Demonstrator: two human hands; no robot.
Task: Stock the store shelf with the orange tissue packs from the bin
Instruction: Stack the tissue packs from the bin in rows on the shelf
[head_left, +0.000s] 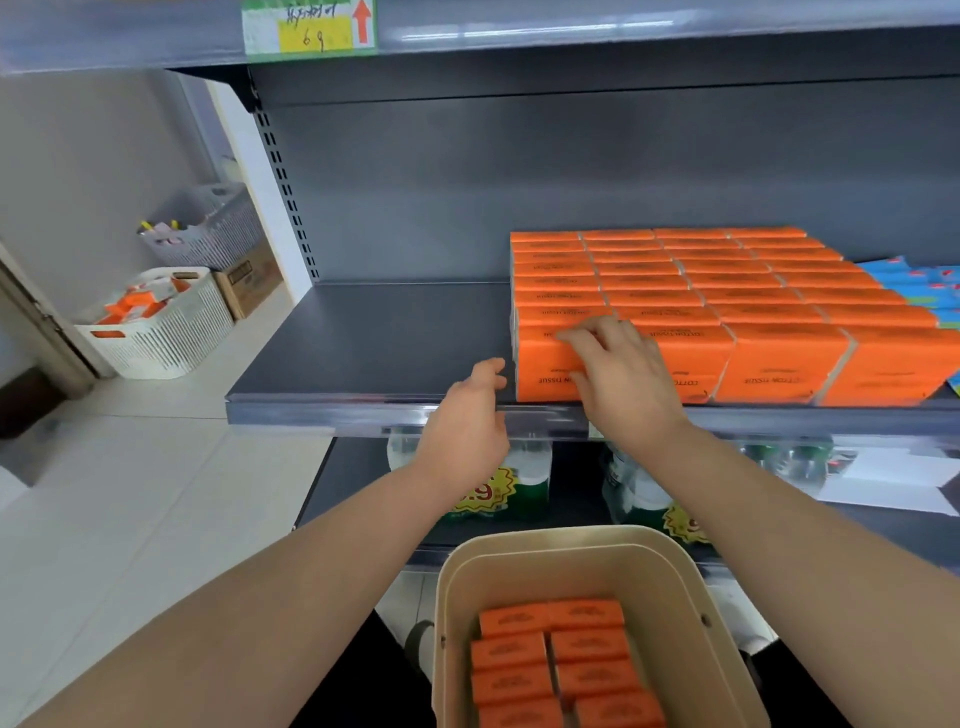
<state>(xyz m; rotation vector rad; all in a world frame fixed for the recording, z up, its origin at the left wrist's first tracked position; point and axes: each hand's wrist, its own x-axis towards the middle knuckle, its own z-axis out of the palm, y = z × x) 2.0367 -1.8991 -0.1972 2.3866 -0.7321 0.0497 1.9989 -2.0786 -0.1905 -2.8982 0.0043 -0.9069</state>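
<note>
Orange tissue packs (727, 291) stand in several rows on the right half of the dark grey shelf (374, 332). My right hand (621, 371) rests on the front left pack (543, 364), fingers laid over its top front edge. My left hand (467, 415) hovers at the shelf's front edge just left of that pack, fingers loosely curled and holding nothing. Below, a beige bin (670, 587) holds several more orange packs (561, 665).
The shelf's left half is bare. Blue packs (924, 283) lie at the far right. Bottles (524, 483) with yellow price tags stand on the lower shelf. On the floor at left are a white basket (171, 332), a grey basket (218, 228) and a cardboard box (249, 286).
</note>
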